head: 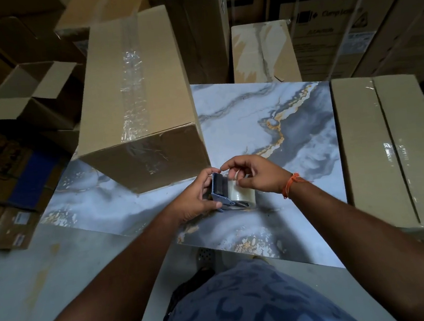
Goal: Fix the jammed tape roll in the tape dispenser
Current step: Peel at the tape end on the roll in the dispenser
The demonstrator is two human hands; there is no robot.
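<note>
Marble-patterned tabletop (pixel 253 120) — grey-white with gold veining. At 10 o'clock on it, a long cardboard box (pixel 134 90), its top seam sealed with crinkled clear tape, one end overhanging the left edge. Near the 6 o'clock edge, the tape dispenser (pixel 220 194) with its clear tape roll (pixel 242 192) — apparently resting on the surface.

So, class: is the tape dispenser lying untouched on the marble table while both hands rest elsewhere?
No: the left hand grips the tape dispenser, and the right hand pinches at the tape roll.
</note>
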